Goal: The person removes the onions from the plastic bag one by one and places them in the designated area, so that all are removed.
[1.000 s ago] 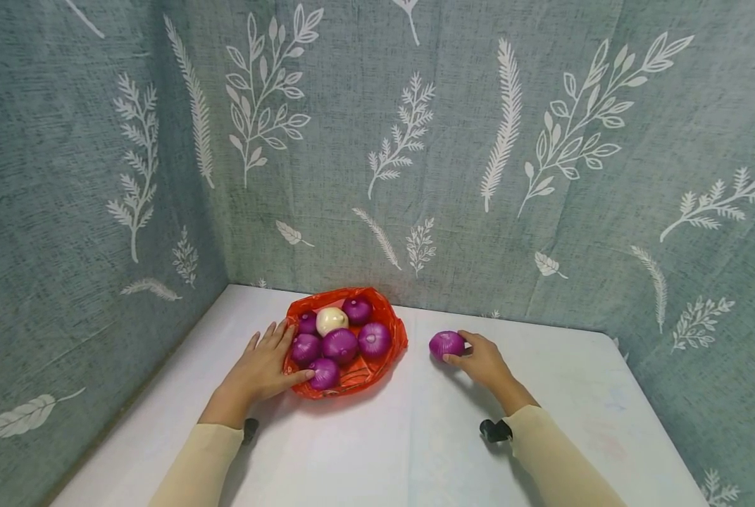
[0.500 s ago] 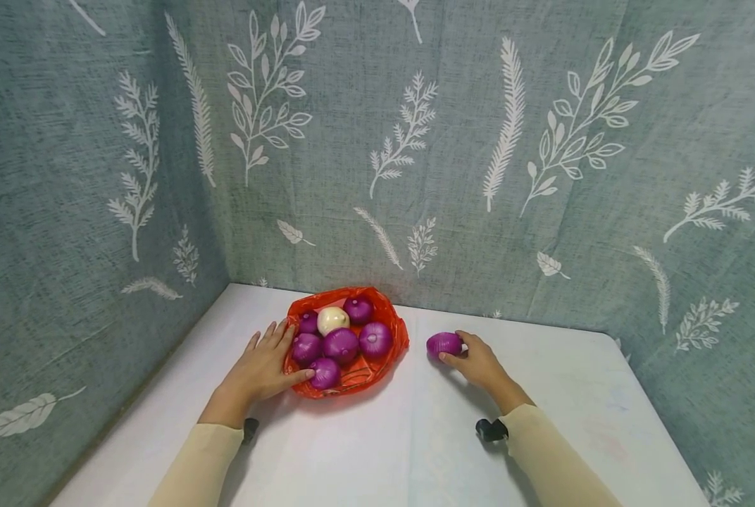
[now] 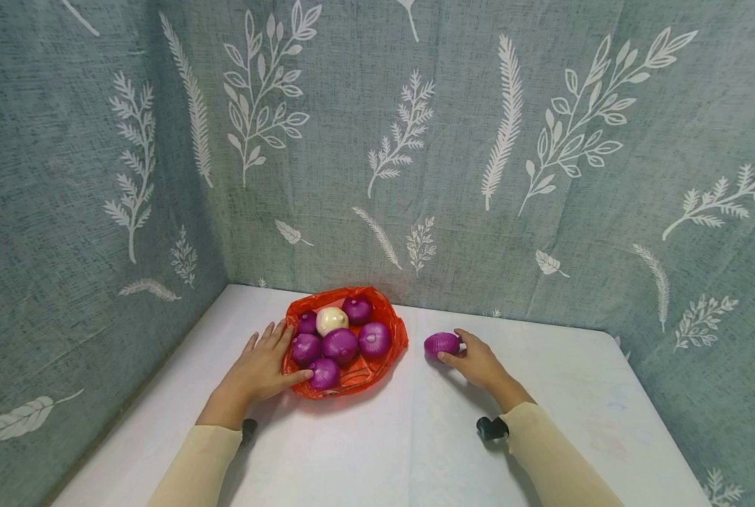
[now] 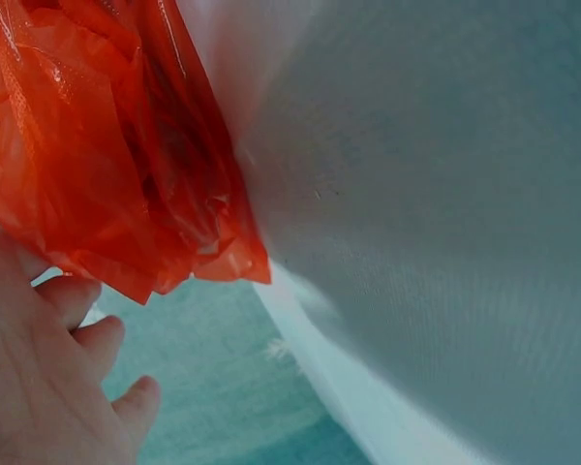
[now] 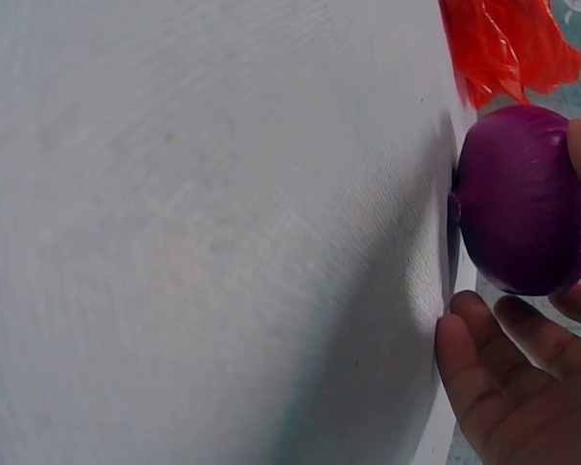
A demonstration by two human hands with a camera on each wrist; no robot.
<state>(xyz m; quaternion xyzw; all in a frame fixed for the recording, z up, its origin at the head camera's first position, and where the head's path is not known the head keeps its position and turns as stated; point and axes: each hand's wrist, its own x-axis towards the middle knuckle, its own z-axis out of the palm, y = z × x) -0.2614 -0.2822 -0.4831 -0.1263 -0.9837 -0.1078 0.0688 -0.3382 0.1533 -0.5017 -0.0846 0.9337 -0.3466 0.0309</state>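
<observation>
In the head view, a red plastic bag [image 3: 382, 377] lies spread like a shallow bowl, with several purple onions [image 3: 340, 346] and one white onion [image 3: 332, 322] inside. My left hand [image 3: 261, 367] rests on the bag's left rim, fingers spread and straight, its thumb touching the front purple onion [image 3: 325, 374]. To the right of the bag, my right hand [image 3: 477, 359] pinches another purple onion [image 3: 441, 345] between thumb and fingers. The right wrist view shows this onion [image 5: 523, 199] close to the tabletop; whether it touches, I cannot tell.
Everything stands on a white-covered table [image 3: 365, 458]. A grey-green curtain [image 3: 453, 176] with white leaf prints rises behind it and along the left and right sides. A dark wrist device [image 3: 493, 428] shows at the right cuff.
My right hand has shifted slightly left with its purple onion, which has turned a little in the fingers. My left hand and the bag have stayed where they were.
</observation>
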